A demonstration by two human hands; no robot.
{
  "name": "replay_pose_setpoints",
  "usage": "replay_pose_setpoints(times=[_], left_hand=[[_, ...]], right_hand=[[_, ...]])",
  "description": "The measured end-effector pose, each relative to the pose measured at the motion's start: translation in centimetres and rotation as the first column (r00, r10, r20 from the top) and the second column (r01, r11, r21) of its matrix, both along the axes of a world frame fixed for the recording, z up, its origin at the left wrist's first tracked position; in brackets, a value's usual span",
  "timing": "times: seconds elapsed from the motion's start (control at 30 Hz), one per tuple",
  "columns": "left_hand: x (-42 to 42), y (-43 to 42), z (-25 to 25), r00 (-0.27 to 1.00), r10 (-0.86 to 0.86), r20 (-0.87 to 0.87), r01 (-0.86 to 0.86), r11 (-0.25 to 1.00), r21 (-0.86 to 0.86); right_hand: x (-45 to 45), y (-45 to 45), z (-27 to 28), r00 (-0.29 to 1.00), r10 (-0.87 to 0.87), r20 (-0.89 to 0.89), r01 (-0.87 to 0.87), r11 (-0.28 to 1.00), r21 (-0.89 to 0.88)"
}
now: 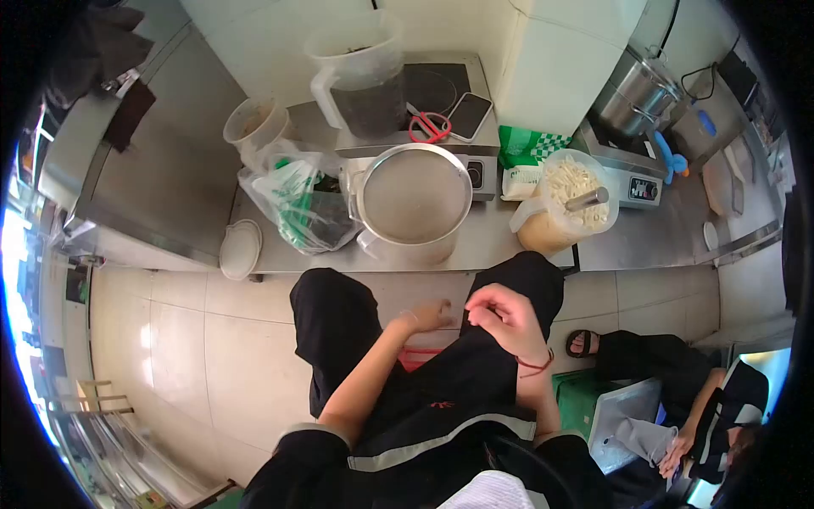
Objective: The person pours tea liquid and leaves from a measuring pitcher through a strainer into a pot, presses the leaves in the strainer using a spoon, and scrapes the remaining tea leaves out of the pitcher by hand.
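My left hand [432,316] hovers between my knees, fingers loosely stretched to the right with nothing visible in them. Beside it, over my right thigh, my right hand [506,321] is half curled, with thumb and fingers apart and nothing seen between them. Neither hand touches the counter. Nearest in front is a translucent jug [407,252] with a metal-rimmed sieve [415,197] on top. Another jug [543,229], right of it, holds pale cut pieces and a metal handle [587,199]. Low between my legs shows part of a red object [415,358].
On the counter [500,237] are a tied plastic bag [297,204], small white lids [241,249], a tall jug of dark contents [365,93], red scissors [430,127], a phone [469,116] and a steel pot [636,93]. Another person [704,407] sits at lower right.
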State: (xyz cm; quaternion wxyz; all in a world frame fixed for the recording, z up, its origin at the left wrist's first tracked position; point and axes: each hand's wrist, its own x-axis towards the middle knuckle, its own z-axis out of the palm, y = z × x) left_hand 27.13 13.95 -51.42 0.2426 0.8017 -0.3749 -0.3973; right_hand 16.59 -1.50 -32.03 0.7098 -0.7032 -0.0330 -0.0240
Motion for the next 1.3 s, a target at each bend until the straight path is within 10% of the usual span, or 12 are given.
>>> replay_pose_setpoints(times=[0.17,0.37,0.5,0.6,0.77,0.97,1.23,1.3], left_hand=[[-0.1,2.5,6.2,0.936,0.350,-0.020,-0.350,0.928,-0.126],[-0.7,4.4,7.0,0.967,0.253,-0.032,-0.253,0.938,-0.236],[2.6,4.8,6.0,0.524,0.848,-0.077,-0.811,0.469,-0.350],[3.3,3.0,7.4,0.239,0.971,-0.004,-0.850,0.207,-0.485],[6.8,3.0,5.2,0.266,0.959,0.101,-0.729,0.268,-0.630],[9.2,4.5,8.2,0.377,0.883,0.280,-0.782,0.466,-0.413],[6.9,4.9,7.2,0.222,0.872,0.435,-0.718,0.448,-0.532],[6.8,5.5,7.1,0.260,0.866,0.426,-0.735,0.464,-0.494]], right_hand=[[-3.8,4.3,11.1,0.605,-0.263,0.752,-0.173,0.878,0.446],[-9.8,8.2,18.7,0.289,-0.319,0.903,-0.362,0.837,0.411],[-10.0,7.4,19.6,0.585,-0.207,0.784,-0.448,0.723,0.525],[-8.5,4.2,19.9,0.750,-0.022,0.661,-0.445,0.722,0.530],[-2.8,1.0,19.1,0.879,0.037,0.475,-0.377,0.664,0.645],[0.8,2.2,16.6,0.636,-0.500,0.588,-0.408,0.428,0.806],[-1.1,0.5,14.3,0.495,-0.441,0.749,-0.283,0.733,0.619],[-4.0,0.2,14.6,0.570,-0.489,0.660,0.024,0.813,0.581]])
